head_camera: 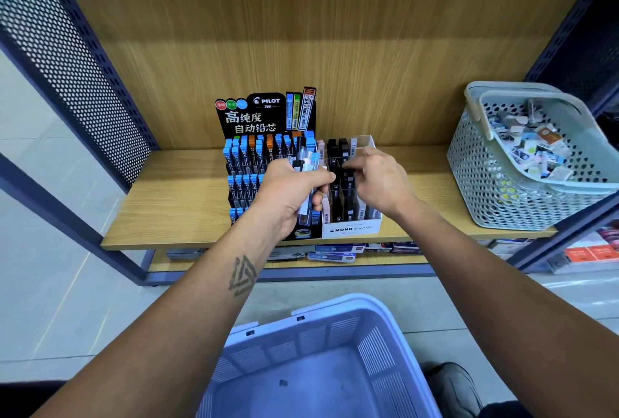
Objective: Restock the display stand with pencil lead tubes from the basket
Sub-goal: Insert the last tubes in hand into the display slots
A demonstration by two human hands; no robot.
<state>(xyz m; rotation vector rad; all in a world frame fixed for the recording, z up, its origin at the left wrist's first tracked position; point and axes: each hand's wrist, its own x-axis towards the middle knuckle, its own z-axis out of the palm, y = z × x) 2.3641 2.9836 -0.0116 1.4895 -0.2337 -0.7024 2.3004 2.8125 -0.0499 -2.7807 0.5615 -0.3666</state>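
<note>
Down by the person's feet, the blue basket (321, 367) looks all but emptied. Above it, the left hand (288, 196) is curled round a bunch of lead tubes (306, 166), directly in front of the Pilot display stand (254, 149). Just right of that stand, the right hand (378, 180) pinches a dark tube over the clear Mono tray (351, 226). Most slots look filled; I'd say only this handful remains. Further right sits a grey basket (495, 176) of mixed stock.
</note>
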